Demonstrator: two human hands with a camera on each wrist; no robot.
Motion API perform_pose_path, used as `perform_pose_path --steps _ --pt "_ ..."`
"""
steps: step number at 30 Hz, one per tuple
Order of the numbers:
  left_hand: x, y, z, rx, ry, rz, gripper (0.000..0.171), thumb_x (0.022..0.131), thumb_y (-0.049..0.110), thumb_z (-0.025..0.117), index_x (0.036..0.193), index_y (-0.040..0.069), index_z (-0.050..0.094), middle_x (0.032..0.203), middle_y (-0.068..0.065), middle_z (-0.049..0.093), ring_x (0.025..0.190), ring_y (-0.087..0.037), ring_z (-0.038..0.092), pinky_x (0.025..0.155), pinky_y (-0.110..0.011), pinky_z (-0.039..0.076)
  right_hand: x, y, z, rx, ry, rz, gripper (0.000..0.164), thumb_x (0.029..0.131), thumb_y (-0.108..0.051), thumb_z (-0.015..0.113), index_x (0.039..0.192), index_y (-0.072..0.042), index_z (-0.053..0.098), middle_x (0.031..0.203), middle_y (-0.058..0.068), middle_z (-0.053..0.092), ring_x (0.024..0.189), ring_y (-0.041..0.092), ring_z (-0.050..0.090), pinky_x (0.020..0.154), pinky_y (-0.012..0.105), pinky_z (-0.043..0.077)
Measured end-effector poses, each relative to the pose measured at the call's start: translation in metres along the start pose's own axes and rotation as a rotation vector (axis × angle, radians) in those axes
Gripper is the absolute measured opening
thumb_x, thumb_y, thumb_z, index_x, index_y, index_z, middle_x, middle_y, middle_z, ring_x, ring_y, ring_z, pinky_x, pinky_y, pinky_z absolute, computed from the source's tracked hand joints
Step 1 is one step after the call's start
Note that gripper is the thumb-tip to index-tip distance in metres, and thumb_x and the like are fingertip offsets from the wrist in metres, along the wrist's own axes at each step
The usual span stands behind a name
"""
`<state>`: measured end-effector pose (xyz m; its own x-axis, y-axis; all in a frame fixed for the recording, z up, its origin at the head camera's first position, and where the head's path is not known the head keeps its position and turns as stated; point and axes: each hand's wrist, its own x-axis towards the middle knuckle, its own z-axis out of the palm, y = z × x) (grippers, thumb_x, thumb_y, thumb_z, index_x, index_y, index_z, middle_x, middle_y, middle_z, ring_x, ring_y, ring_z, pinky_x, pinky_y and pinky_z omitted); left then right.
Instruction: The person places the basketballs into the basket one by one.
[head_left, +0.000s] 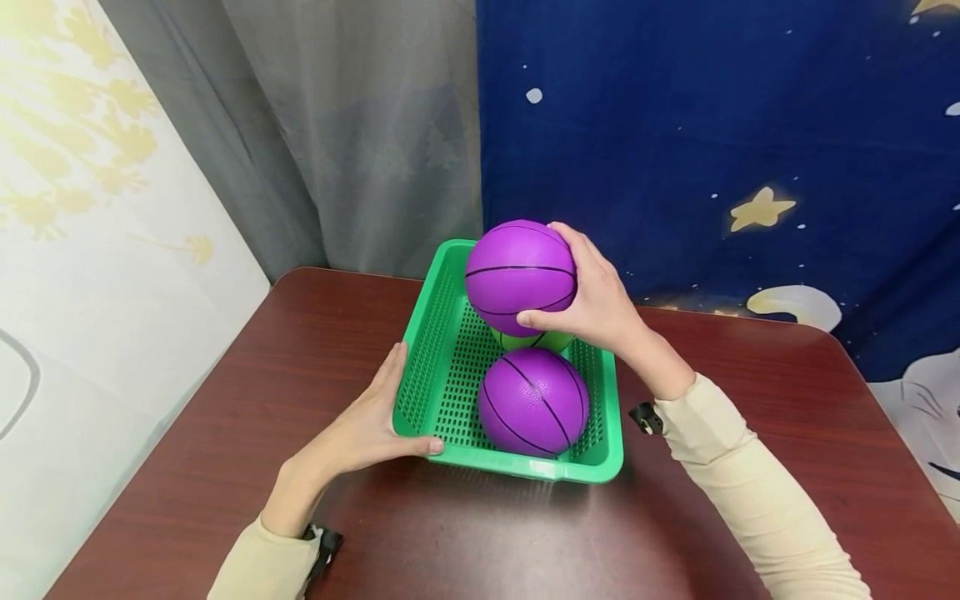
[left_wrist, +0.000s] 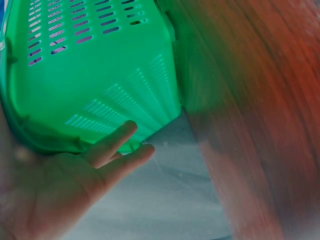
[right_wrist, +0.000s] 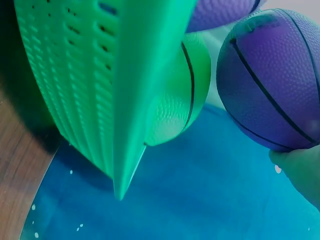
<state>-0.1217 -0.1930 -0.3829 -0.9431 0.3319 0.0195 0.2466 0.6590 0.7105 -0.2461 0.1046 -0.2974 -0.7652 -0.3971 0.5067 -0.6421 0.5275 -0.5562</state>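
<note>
A green plastic basket point(head_left: 420, 392) with slotted walls sits on the table. In it, towards the front right, lies a purple toy basketball point(head_left: 534, 402). My right hand point(head_left: 596, 296) grips a second purple basketball point(head_left: 517, 271) from its right side, thumb at the front, and holds it above the back of the basket. Partly hidden below that ball is a green basketball point(right_wrist: 175, 100), also inside the basket. At the front left corner my left hand point(head_left: 360, 429) touches the basket; its thumb lies at the front rim and its straight fingers point(left_wrist: 117, 142) along the outer left side.
The brown wooden table point(head_left: 225, 417) has rounded back corners. Behind it hang a grey curtain point(head_left: 375, 125) and a blue cloth point(head_left: 637, 150) with stars. A pale patterned cloth point(head_left: 97, 292) hangs on the left. Both wrists carry black straps point(head_left: 647, 418).
</note>
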Motion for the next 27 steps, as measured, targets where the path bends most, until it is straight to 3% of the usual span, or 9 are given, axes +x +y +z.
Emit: perform_pose_path --steps 20,27 --pt "-0.001 -0.002 0.001 -0.004 0.006 0.014 0.123 0.068 0.059 0.073 0.149 0.019 -0.009 0.154 0.001 -0.006 0.140 -0.021 0.005 0.103 -0.052 0.026 0.016 -0.021 0.022 -0.031 -0.240 -0.050 0.108 0.061 -0.054 0.080 0.144 -0.009 0.027 0.140 0.008 0.036 0.116 0.022 0.045 0.087 0.042 0.044" --pt "0.000 0.000 0.001 0.012 0.005 0.008 0.123 0.068 0.060 0.073 0.149 0.019 -0.009 0.154 0.001 -0.006 0.140 -0.022 0.005 0.103 -0.052 0.027 0.017 -0.023 0.025 -0.085 -0.295 -0.094 0.111 0.063 -0.055 0.078 0.146 -0.008 0.022 0.145 0.007 0.029 0.127 0.019 0.033 0.093 0.042 0.040"
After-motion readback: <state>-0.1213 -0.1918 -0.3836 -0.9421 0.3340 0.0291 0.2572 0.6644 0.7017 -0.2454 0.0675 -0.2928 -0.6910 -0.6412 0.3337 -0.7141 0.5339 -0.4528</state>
